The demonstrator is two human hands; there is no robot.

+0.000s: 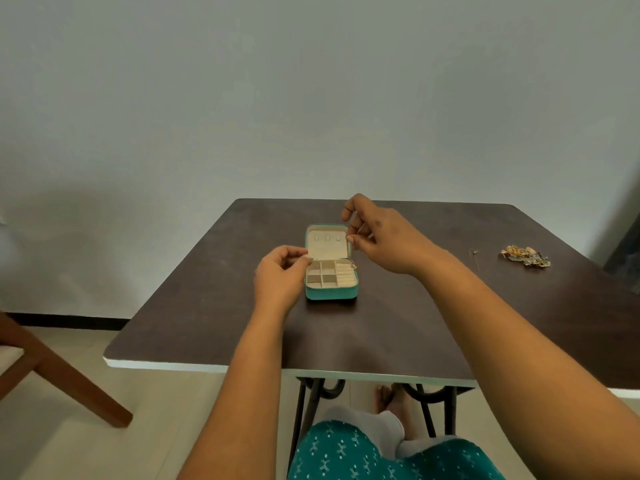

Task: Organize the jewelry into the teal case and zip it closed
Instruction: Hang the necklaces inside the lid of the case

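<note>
Both hands pinch something thin, seemingly a fine chain, too small to confirm: left hand [278, 271] at nine o'clock of the open teal zip-around jewelry case [330, 263] mid-table, right hand [377, 233] at two. It could snag the lid. The gold jewelry heap [524, 256] waits at three o'clock.

No readable text, labels or numbers anywhere.
</note>
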